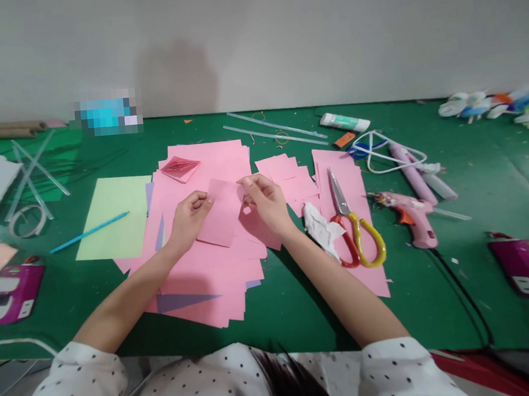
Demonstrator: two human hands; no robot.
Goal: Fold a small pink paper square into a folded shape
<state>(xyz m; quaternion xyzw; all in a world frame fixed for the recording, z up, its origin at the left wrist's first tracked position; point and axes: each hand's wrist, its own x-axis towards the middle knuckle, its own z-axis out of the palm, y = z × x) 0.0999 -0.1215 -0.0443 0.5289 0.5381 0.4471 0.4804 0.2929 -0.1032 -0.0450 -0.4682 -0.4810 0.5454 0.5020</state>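
Well, our left hand (190, 218) pinched a pink square (218, 217) over the paper stack (207, 279), behind the front edge of the worktop (278, 319). We couldn't tell whether our curled right hand (266, 203) gripped it.

Legible wording: none. Pink print on spotted shirt (224, 381): cut off by the lower edge of the view; no word can be made out. Green-banded white tube (344, 122): lettering too small to be read. Purple boxes, left (18, 290) and right (523, 260): small markings blurred, none deciphered.
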